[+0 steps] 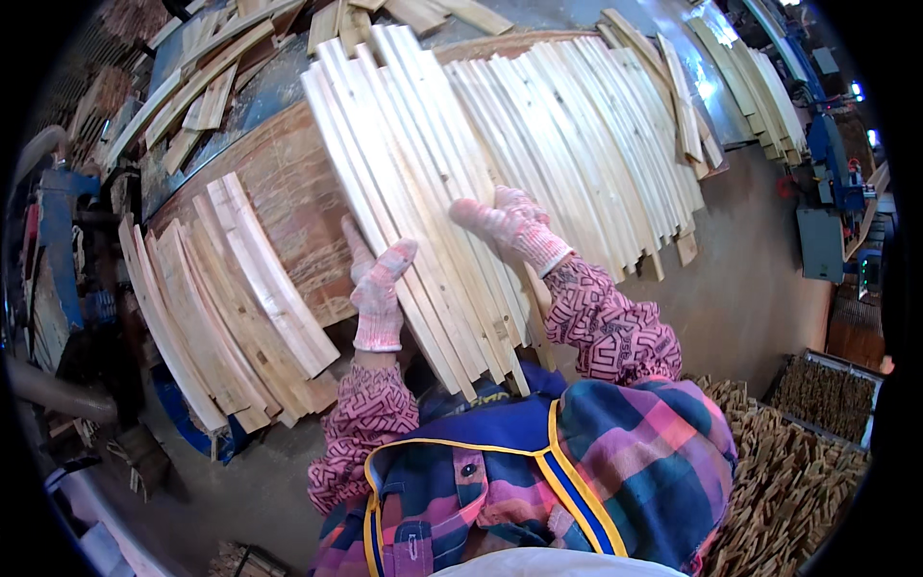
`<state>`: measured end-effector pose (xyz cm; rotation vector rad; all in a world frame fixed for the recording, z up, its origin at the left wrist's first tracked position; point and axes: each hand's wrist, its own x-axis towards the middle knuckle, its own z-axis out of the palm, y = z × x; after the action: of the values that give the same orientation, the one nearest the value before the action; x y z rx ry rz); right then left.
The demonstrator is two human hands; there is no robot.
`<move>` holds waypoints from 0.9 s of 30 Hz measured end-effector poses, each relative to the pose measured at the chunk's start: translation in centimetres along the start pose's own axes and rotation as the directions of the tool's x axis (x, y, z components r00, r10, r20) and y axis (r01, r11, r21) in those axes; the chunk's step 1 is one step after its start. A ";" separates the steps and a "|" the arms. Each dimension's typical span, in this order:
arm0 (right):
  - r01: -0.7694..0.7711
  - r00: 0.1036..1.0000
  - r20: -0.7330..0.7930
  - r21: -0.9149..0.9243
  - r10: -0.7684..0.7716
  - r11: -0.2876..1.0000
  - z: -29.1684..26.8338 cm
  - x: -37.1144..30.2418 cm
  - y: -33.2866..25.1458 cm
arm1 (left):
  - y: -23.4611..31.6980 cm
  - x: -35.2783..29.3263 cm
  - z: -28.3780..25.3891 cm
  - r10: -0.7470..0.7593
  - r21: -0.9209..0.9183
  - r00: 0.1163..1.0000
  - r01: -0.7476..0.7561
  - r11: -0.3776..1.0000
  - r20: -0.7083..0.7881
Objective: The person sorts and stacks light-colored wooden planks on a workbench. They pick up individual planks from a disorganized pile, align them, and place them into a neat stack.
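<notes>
A row of long pale wooden strips (394,173) lies side by side in front of me, their near ends reaching close to my apron. My left hand (378,293), in a whitish-pink knit glove, rests at the left edge of this row. Its fingers are stretched along the outer strip and the thumb points over the top. On the other side, my gloved right hand (514,226) lies on the strips toward their right edge, thumb and fingers spread apart. The undersides of both hands are hidden.
More wooden strips (586,144) lie in rows to the right, and a shorter group of boards (221,308) sits at the left, both on a brown wooden board (274,183). Loose offcuts (207,87) are piled behind. Stacked wood pieces (788,490) stand at the lower right.
</notes>
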<state>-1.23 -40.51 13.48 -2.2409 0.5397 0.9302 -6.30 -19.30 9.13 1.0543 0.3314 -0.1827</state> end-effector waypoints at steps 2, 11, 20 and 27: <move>0.005 0.981 -0.196 0.029 0.001 1.000 -3.2 0.5 3.4 | -1.1 1.7 4.9 -0.018 0.006 0.998 0.017 1.000 0.065; 0.025 0.837 -0.548 0.038 0.000 0.999 -24.7 3.7 16.3 | -10.3 8.9 26.2 -0.146 0.257 0.943 0.068 0.964 0.300; 0.304 0.917 -0.383 0.488 -0.112 0.818 -25.5 17.7 26.9 | -16.1 14.2 27.7 -0.258 0.913 0.910 -0.230 0.338 0.325; 0.542 0.764 -0.625 0.756 0.160 0.365 -24.3 7.8 43.5 | -12.0 14.9 14.1 0.202 0.806 0.961 -0.271 0.527 0.191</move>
<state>-9.80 -89.18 3.30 -1.3681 0.7749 -0.3488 6.51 -37.30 0.41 2.0359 -0.0053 -0.1259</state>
